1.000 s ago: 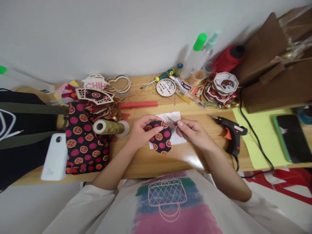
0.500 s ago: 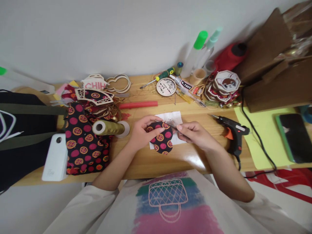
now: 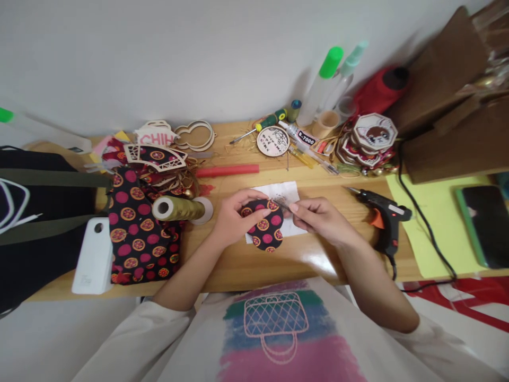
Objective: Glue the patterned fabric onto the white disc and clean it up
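Observation:
My left hand (image 3: 240, 215) is closed around a gourd-shaped piece covered in black patterned fabric (image 3: 265, 231), its thumb lying flat across the face. My right hand (image 3: 314, 215) pinches a thin metal tool (image 3: 283, 204), whose tip meets the upper right edge of the fabric piece. Whether the tool is tweezers or a small blade is too fine to make out. Beneath both hands lies a white sheet of paper (image 3: 284, 190) with small dark marks or bits on it.
To the left are folded patterned fabric (image 3: 129, 228), an olive thread spool (image 3: 178, 208) and a white power bank (image 3: 92, 260). A hot glue gun (image 3: 384, 215) with its cord lies at right, near a phone (image 3: 487, 225). Behind are a glue tube (image 3: 300, 135) and a screwdriver (image 3: 262, 124).
The view has shifted slightly, so the table things appear a little further right. Both hands keep their grip; the tool's tip stays at the fabric piece's upper edge.

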`<state>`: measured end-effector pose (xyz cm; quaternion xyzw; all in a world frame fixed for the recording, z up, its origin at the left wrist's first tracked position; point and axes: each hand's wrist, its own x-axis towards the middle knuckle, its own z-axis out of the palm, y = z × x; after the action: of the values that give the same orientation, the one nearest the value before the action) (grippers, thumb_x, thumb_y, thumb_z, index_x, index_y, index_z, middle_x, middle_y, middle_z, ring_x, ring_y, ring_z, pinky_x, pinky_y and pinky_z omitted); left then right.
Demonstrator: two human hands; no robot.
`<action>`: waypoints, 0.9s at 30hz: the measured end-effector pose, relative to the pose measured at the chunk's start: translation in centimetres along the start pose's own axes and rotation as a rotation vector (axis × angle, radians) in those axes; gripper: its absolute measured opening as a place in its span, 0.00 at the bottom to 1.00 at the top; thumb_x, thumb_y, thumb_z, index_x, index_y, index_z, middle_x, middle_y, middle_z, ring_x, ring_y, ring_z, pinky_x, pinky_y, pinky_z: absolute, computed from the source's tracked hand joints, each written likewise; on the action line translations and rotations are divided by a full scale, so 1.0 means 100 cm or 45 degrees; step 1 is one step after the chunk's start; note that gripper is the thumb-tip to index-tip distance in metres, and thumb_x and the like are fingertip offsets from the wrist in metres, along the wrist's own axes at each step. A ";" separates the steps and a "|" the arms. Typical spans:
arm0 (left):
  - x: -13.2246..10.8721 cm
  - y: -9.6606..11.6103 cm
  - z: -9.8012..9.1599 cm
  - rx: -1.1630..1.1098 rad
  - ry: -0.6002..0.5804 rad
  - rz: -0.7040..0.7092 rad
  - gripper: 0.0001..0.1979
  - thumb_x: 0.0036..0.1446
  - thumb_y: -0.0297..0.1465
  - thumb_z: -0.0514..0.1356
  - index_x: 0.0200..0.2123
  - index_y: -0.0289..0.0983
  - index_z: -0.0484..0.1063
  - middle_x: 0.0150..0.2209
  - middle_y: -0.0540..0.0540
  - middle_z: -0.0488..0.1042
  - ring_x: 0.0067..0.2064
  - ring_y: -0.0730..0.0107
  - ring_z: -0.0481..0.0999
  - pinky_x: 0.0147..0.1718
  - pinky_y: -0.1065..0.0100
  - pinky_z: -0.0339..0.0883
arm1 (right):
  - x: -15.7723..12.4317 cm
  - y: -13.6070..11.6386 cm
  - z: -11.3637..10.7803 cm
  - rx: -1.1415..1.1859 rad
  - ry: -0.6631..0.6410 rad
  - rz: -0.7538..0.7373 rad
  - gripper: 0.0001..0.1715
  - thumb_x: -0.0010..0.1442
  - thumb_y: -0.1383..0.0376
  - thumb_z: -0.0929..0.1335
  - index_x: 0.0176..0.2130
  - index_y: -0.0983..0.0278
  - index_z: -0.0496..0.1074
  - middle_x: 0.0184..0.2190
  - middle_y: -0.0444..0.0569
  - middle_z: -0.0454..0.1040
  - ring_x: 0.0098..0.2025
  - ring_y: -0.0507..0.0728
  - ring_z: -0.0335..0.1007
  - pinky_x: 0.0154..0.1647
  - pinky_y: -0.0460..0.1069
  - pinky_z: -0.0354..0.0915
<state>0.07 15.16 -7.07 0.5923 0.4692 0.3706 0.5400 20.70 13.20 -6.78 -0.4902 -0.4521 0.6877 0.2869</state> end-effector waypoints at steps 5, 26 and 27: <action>-0.001 0.000 0.000 -0.011 0.006 -0.004 0.11 0.46 0.30 0.66 0.35 0.36 0.73 0.35 0.46 0.79 0.37 0.69 0.78 0.38 0.69 0.72 | 0.000 -0.002 -0.001 0.006 -0.010 0.033 0.27 0.55 0.46 0.66 0.30 0.69 0.72 0.13 0.37 0.59 0.15 0.44 0.43 0.18 0.45 0.38; -0.002 0.002 0.000 -0.004 -0.073 -0.044 0.13 0.46 0.31 0.66 0.38 0.36 0.72 0.40 0.45 0.78 0.40 0.67 0.78 0.40 0.68 0.72 | -0.001 -0.005 -0.001 -0.027 -0.056 0.044 0.26 0.53 0.46 0.67 0.24 0.65 0.62 0.13 0.37 0.61 0.15 0.44 0.45 0.17 0.44 0.40; -0.002 0.001 0.001 0.000 -0.073 -0.042 0.14 0.46 0.31 0.66 0.38 0.36 0.72 0.40 0.45 0.78 0.39 0.68 0.78 0.39 0.68 0.72 | -0.001 -0.005 -0.001 -0.034 -0.052 0.040 0.26 0.53 0.46 0.67 0.24 0.65 0.62 0.13 0.37 0.61 0.15 0.44 0.45 0.17 0.44 0.40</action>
<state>0.09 14.99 -6.94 0.5948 0.4632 0.3447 0.5594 20.79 13.34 -6.30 -0.4870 -0.4591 0.6959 0.2603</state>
